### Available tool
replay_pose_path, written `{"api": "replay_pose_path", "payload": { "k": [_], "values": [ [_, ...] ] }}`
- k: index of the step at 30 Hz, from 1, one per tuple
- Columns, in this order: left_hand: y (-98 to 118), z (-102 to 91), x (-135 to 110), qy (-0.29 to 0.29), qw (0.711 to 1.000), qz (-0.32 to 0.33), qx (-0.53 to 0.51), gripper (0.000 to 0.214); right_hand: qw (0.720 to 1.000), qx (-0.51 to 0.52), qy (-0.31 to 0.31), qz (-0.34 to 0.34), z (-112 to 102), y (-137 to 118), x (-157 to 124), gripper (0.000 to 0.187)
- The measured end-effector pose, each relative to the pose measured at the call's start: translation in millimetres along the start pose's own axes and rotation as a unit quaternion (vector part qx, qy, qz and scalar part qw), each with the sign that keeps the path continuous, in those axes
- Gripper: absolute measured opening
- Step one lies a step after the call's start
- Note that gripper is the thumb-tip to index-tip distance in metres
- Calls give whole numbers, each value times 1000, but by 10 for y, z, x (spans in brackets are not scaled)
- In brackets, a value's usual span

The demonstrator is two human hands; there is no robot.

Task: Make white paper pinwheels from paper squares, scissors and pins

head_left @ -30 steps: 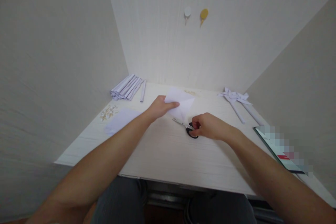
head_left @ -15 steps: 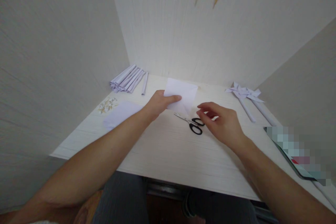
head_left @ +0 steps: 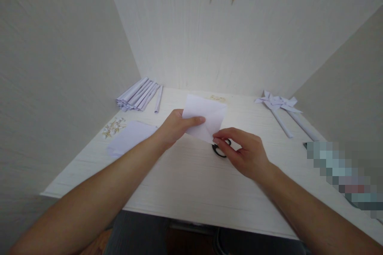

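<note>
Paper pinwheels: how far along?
Done: two pinwheels lie at the table's right, rolled paper sticks piled at the left. In hand: left hand and right hand pinch a creased white sheet; scissors set down. Left: flat sheet untouched.

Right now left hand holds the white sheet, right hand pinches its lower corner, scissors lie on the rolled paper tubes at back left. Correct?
Not quite. The head view shows the scissors on the table under the right hand, far from the rolled paper tubes. The left hand does hold the white sheet, right hand at its lower corner.
</note>
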State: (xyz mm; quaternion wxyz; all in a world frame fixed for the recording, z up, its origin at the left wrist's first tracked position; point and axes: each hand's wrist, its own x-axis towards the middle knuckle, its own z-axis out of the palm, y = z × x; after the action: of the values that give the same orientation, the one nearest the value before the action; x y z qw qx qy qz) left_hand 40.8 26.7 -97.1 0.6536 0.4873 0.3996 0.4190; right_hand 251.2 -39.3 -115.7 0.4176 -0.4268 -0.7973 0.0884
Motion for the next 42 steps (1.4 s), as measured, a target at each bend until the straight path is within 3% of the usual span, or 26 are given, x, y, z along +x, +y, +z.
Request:
{"api": "replay_pose_path", "payload": {
  "k": [3, 6, 9, 22, 42],
  "values": [
    [-21, 11, 5, -4, 1000, 9, -4, 43, 994, 67, 7, 81, 5, 2, 3, 12],
    [-33, 20, -1, -12, 1000, 18, -14, 44, 970, 172, 28, 170, 31, -4, 22, 15],
    [-51, 33, -9, -7, 1000, 18, -14, 44, 949, 233, 41, 208, 51, -5, 48, 17],
    [-136, 55, 0, 31, 999, 33, 26, 44, 949, 236, 2, 209, 61, 62, 37, 15],
    [-160, 81, -16, 34, 997, 52, 37, 43, 935, 239, 21, 261, 100, 93, 65, 17]
  ]
}}
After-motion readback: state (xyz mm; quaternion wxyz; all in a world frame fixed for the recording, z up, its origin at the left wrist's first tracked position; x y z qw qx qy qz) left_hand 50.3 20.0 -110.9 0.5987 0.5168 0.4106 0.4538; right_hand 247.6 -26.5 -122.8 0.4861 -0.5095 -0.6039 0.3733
